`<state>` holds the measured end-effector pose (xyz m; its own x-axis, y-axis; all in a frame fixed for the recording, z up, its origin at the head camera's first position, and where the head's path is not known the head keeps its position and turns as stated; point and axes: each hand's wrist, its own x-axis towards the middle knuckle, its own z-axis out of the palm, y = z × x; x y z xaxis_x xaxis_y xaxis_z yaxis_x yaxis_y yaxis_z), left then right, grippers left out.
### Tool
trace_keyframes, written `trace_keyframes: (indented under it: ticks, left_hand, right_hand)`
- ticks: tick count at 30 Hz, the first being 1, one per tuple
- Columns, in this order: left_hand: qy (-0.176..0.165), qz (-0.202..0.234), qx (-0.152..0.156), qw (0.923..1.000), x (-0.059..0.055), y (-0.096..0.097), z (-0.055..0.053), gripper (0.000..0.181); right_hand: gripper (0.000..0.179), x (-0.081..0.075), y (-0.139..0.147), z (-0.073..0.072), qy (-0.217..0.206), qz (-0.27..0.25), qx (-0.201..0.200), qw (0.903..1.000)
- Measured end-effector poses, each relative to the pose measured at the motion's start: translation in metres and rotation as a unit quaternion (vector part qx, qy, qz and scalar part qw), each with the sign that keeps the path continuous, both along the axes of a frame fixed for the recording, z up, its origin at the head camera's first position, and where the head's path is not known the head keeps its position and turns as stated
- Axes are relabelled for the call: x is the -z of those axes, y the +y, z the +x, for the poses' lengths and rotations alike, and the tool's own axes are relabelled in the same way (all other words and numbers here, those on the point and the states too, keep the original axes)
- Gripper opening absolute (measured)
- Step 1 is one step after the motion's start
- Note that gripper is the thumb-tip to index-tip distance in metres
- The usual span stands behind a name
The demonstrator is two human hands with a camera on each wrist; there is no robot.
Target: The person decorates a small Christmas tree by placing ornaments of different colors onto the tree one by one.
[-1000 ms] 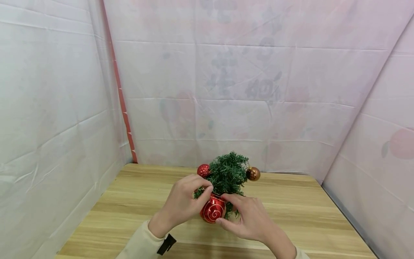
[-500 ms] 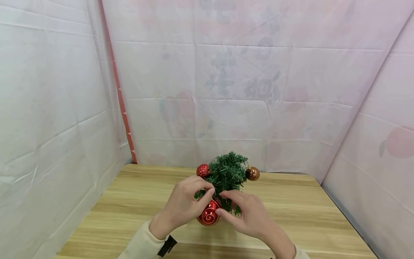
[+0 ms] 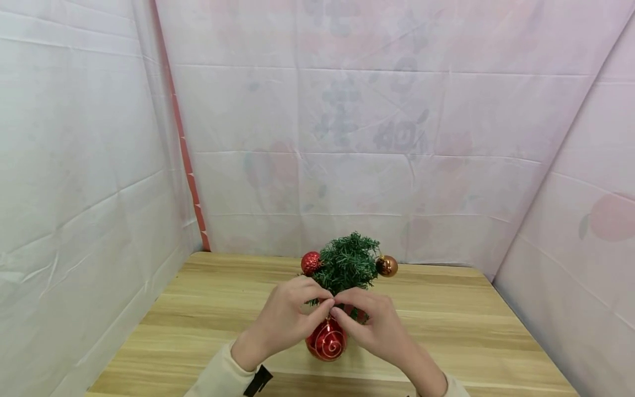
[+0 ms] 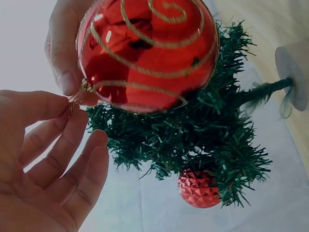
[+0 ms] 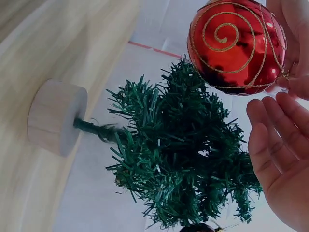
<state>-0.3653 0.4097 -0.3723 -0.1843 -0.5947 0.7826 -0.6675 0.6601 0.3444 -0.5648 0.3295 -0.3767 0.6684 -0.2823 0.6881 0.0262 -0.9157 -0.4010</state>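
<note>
A large red Christmas bauble (image 3: 327,341) with gold glitter swirls hangs below both hands, in front of a small artificial Christmas tree (image 3: 349,264). My left hand (image 3: 292,314) pinches its gold hanging string (image 4: 73,104) between thumb and forefinger; the other fingers are loosely spread. Thumb and index finger of my right hand (image 3: 369,320) pinch at the same string, fingertips right at those of the left. The right wrist view shows the bauble (image 5: 236,46) beside the tree's branches (image 5: 188,145). Much of the string is hidden by fingertips.
A small textured red bauble (image 3: 311,263) hangs on the tree's left side and a shiny brown one (image 3: 387,266) on its right. The tree stands on a round wooden base (image 5: 55,118) on the wood-grain table (image 3: 213,309). White curtains (image 3: 347,138) enclose the table.
The right hand has come off the bauble's side, and its fingertips have closed in beside the left's at the string. The large bauble has swung and now hangs lower.
</note>
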Motion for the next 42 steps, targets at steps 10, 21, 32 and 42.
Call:
trace_keyframes:
  ticks: [10,21,32,42]
  left_hand:
    - [0.010,0.029,-0.008,0.9995,0.005,0.000,-0.002,0.006]
    - [-0.003,0.073,-0.025,0.9970,0.012,-0.008,-0.005,0.005]
    - [0.010,0.109,-0.064,0.9920,0.015,-0.023,-0.013,0.005]
    - [0.020,0.111,-0.088,0.9897,0.017,-0.031,-0.018,0.007]
  right_hand:
    - [0.027,0.007,-0.003,0.000,-0.014,0.005,-0.006,0.9999]
    - [0.020,0.010,-0.006,-0.009,-0.005,0.008,0.056,0.9984]
    - [0.018,0.015,-0.014,-0.010,-0.017,-0.013,0.127,0.9916]
    - [0.013,0.017,-0.017,-0.006,-0.027,-0.026,0.174,0.9840]
